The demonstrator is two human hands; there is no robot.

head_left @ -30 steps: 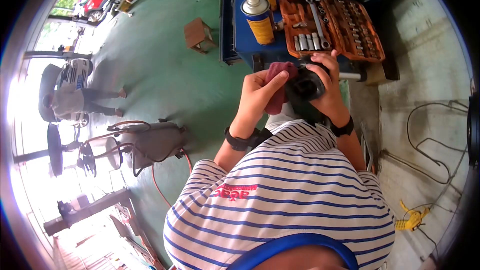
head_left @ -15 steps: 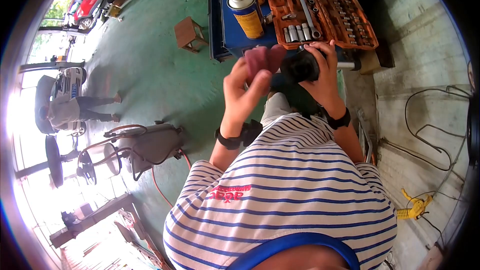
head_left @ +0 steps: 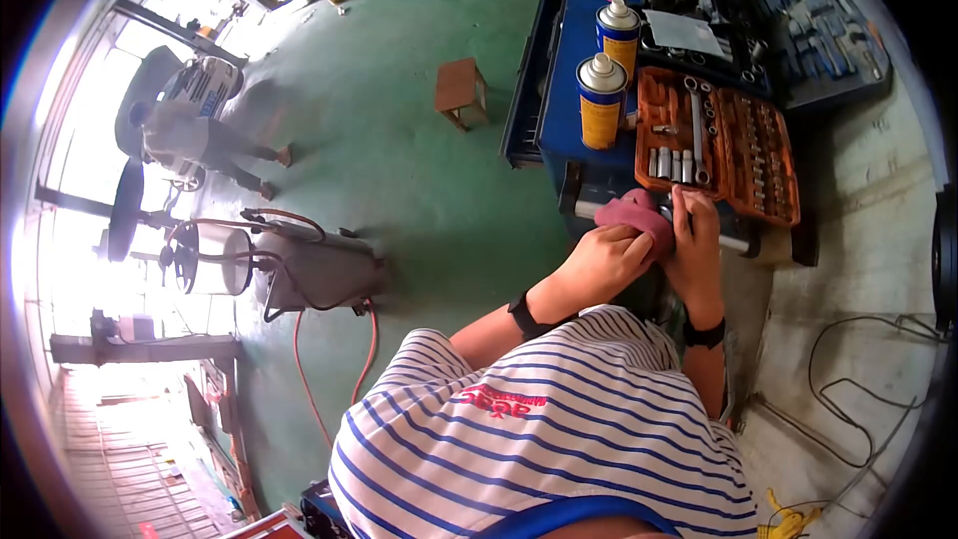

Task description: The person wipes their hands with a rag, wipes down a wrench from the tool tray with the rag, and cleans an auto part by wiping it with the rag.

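My left hand (head_left: 597, 268) is closed on a dusky pink cloth (head_left: 635, 216), which it presses against a black rounded part (head_left: 666, 209). My right hand (head_left: 697, 250) grips that part from the other side, fingers pointing up. Cloth and fingers hide most of the part, so its kind does not show. Just beyond the hands lies an open orange socket set case (head_left: 649, 90) with sockets and a combination wrench (head_left: 698, 130). Two blue-and-yellow spray cans (head_left: 600, 110) (head_left: 619, 35) stand left of the case.
A blue tool cart (head_left: 574, 60) bears the cans and cases. Farther back sits a grey tool case (head_left: 818, 35). A wooden stool (head_left: 460, 85) and a grey wheeled tank (head_left: 314, 269) with a red hose stand to the left. Another person (head_left: 195, 140) is near a car.
Both hands have come together, and the cloth now presses on the black part instead of being held apart from it. The view has swung, so the cart appears lower and farther right.
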